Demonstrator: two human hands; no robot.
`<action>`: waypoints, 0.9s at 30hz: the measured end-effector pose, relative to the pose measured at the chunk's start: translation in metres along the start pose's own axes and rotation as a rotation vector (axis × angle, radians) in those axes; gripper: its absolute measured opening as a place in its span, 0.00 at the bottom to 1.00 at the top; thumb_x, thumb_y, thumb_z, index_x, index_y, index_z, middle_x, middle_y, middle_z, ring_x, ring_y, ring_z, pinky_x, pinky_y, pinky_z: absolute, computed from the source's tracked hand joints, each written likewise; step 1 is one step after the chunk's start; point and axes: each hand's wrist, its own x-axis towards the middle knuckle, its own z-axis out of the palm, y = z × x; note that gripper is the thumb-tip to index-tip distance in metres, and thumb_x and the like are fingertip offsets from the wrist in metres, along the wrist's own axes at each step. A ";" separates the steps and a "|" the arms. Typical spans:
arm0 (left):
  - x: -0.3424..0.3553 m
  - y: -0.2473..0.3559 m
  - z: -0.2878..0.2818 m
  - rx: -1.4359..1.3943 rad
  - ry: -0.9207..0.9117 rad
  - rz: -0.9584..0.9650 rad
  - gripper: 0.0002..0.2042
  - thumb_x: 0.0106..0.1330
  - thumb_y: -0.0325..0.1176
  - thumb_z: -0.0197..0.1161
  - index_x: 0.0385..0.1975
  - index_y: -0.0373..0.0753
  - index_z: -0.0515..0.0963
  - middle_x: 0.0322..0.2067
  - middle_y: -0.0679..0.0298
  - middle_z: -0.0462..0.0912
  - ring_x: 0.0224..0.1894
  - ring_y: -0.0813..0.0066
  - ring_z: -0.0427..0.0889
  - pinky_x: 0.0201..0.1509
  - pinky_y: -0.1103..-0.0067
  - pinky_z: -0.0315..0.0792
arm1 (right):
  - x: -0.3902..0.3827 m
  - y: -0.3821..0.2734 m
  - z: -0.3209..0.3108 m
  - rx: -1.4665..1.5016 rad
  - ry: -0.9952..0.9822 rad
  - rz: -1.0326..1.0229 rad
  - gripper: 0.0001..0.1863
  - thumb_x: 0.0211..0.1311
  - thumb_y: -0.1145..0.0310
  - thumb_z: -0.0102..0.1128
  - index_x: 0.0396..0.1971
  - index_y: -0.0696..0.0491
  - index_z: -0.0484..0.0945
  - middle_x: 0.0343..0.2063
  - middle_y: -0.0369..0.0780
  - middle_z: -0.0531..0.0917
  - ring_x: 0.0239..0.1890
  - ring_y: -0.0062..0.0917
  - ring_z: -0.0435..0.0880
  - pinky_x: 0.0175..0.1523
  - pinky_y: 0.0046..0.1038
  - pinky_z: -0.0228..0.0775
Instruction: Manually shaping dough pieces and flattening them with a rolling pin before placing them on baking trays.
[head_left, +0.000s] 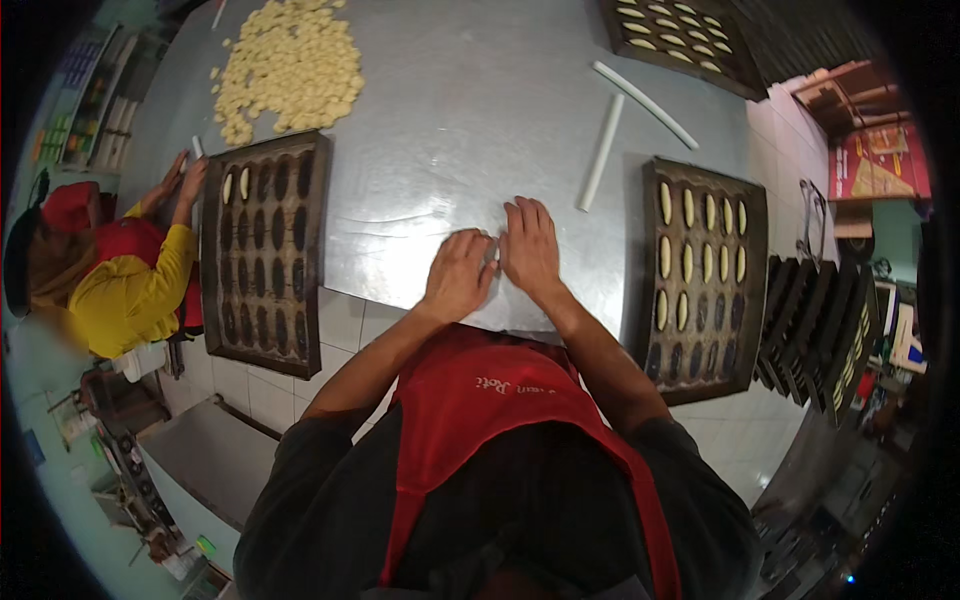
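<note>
At the near edge of a metal table (pixel 430 130), my left hand (pixel 462 272) and my right hand (pixel 530 243) rest side by side, palms down. The fingers of both lie mostly flat, pointing away from me, and the thumbs nearly meet. A small pale bit shows between them; whatever lies under the palms is hidden. To the right stands a dark moulded baking tray (pixel 758 270) with long pale dough pieces in its upper hollows. On the left, a similar tray (pixel 318 250) holds two dough pieces at its far left corner.
Many small dough lumps (pixel 290 70) lie at the far left. Two white rolling rods (pixel 602 152) rest right of centre. Another filled tray (pixel 690 74) sits at the far right. A co-worker in yellow sleeves (pixel 140 290) works at the left edge. Stacked trays (pixel 830 320) stand beyond the right side.
</note>
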 end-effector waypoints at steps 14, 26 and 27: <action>0.144 -0.292 -0.219 0.631 0.334 -0.384 0.18 0.66 0.39 0.72 0.52 0.37 0.85 0.51 0.46 0.86 0.57 0.44 0.82 0.61 0.53 0.76 | 0.055 -0.014 0.010 -0.150 -0.007 0.005 0.37 0.69 0.57 0.70 0.73 0.59 0.69 0.70 0.55 0.71 0.72 0.53 0.69 0.77 0.57 0.59; 0.139 -0.157 -0.084 -0.406 0.022 -0.275 0.13 0.73 0.28 0.72 0.53 0.36 0.80 0.40 0.65 0.86 0.42 0.77 0.83 0.50 0.78 0.78 | -0.056 0.014 -0.046 0.151 0.221 0.108 0.14 0.59 0.75 0.75 0.46 0.52 0.88 0.42 0.42 0.88 0.49 0.42 0.87 0.54 0.40 0.81; 0.127 -0.149 -0.068 -0.439 -0.084 -0.341 0.13 0.73 0.26 0.73 0.53 0.36 0.80 0.42 0.66 0.86 0.44 0.79 0.82 0.50 0.80 0.77 | -0.061 0.025 -0.059 0.148 0.300 0.184 0.13 0.61 0.75 0.74 0.46 0.52 0.88 0.42 0.42 0.88 0.48 0.41 0.88 0.53 0.39 0.82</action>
